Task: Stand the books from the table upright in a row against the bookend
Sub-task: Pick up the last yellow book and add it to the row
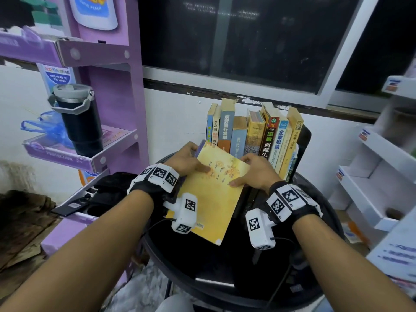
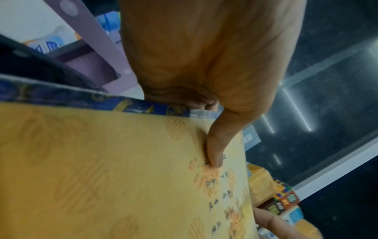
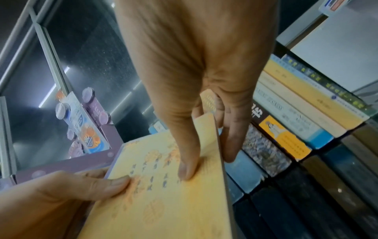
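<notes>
Both hands hold a yellow book [image 1: 211, 194] with a dark blue spine [image 2: 81, 97], tilted over the round black table [image 1: 225, 266]. My left hand [image 1: 198, 161] grips its far left corner at the spine, thumb [image 2: 214, 153] on the cover. My right hand [image 1: 252, 170] pinches the far right edge, thumb [image 3: 186, 161] on top and fingers [image 3: 229, 137] behind. A row of several books [image 1: 252, 134] stands upright beyond it, leaning right against a black bookend [image 1: 304, 140]. The yellow book's far edge is just in front of the row's left half.
A purple display rack [image 1: 126, 109] stands close on the left, holding a black tumbler [image 1: 78, 122] and a blue plastic bag [image 1: 45, 124]. White shelves [image 1: 371, 176] are on the right. A white wall and dark window [image 1: 247, 41] lie behind the row.
</notes>
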